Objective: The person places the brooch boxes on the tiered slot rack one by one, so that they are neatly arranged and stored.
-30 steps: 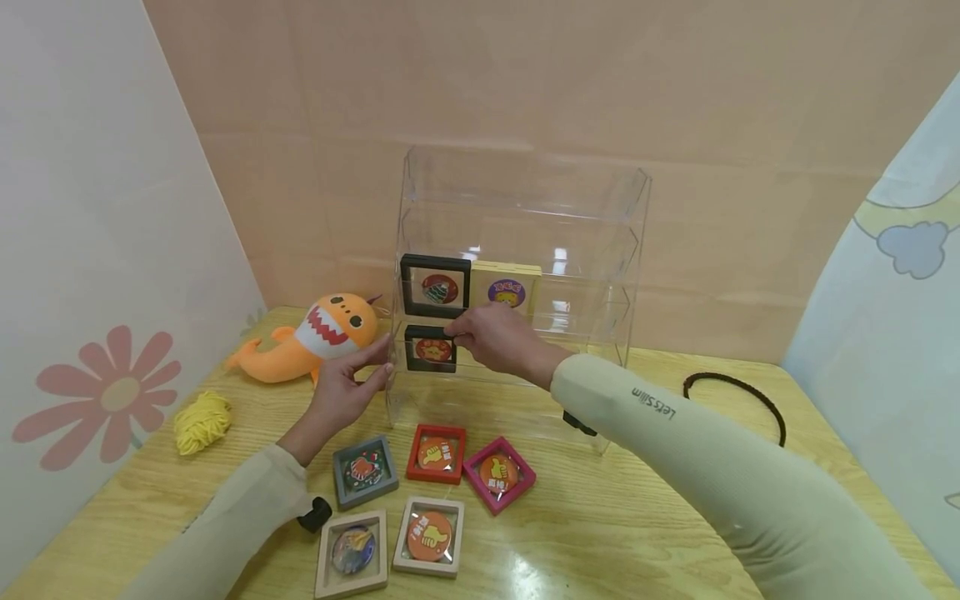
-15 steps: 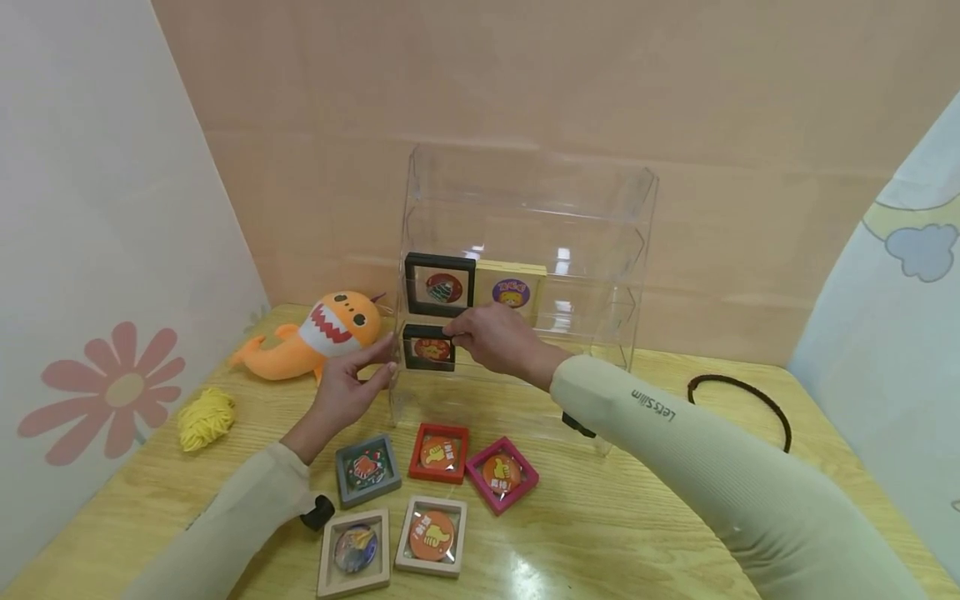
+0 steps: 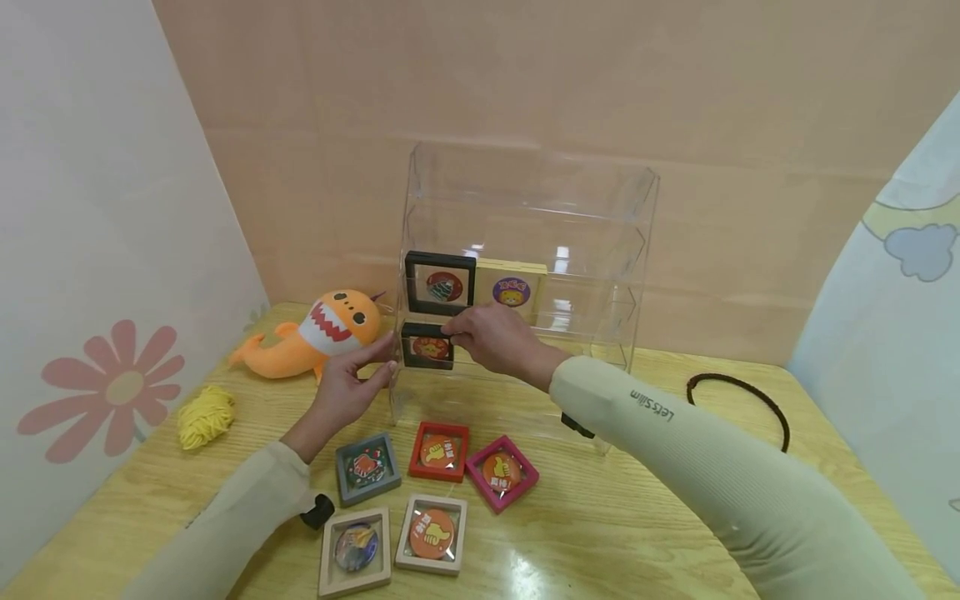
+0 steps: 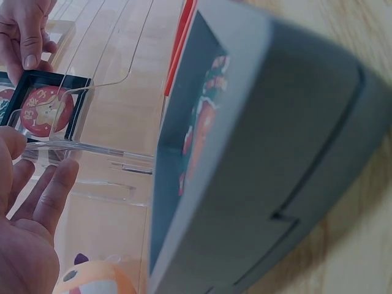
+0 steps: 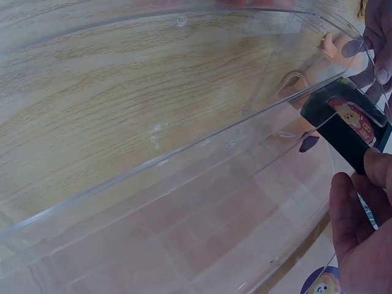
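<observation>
A clear acrylic display rack [image 3: 525,207] with stepped shelves stands on the table. My right hand [image 3: 498,339] pinches the upper right corner of a small black frame [image 3: 427,348] holding a red round badge, at the left end of a lower shelf. In the right wrist view the thumb [image 5: 378,166] lies on the black frame's edge. My left hand [image 3: 351,387] grips the rack's left side panel, its fingers [image 4: 55,196] along the panel edge. One shelf up are a larger black frame [image 3: 440,283] with a tree badge and a cream frame [image 3: 512,287] with a bear badge.
On the table before the rack lie a grey frame [image 3: 367,468], a red frame [image 3: 439,452], a magenta frame [image 3: 502,472] and two beige frames [image 3: 431,533]. An orange plush shark [image 3: 315,337] and yellow yarn [image 3: 206,417] are left; a dark cord [image 3: 738,385] is right.
The small black frame has shifted very slightly up and left under my right hand. My left hand keeps its place on the rack's side. The head view moved a little.
</observation>
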Available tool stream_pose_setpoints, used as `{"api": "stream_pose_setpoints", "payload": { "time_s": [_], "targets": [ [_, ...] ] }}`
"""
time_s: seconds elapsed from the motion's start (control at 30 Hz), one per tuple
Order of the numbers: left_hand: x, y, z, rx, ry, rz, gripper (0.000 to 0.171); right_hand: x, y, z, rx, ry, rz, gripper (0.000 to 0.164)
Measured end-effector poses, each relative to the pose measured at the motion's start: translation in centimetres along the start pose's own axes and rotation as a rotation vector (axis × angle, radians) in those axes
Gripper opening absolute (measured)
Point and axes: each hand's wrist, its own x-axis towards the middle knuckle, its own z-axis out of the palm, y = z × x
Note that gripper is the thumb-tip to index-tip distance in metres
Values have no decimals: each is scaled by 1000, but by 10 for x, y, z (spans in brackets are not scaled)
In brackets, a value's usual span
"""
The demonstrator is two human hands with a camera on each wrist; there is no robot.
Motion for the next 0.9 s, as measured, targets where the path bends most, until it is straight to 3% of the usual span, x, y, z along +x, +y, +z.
{"api": "stream_pose_setpoints", "payload": {
  "time_s": [0.23, 0.4, 0.53, 0.77, 0.9],
  "targets": [
    [-2, -33, 3, -4, 11, -19, 41, 0, 2, 1, 7, -6, 16, 19],
    [-2, -37, 4, -20, 14, -13, 41, -1, 3, 1, 2, 11, 6, 19],
    [-2, -33, 5, -22, 9, 1, 41, -3, 4, 1, 1, 21, 3, 20],
    [0, -3, 2, 4, -7, 4, 39, -8, 7, 1, 19, 28, -12, 22],
    [0, 0, 2, -9, -13, -10, 39, -12, 9, 0, 13, 34, -25, 24]
  ]
}}
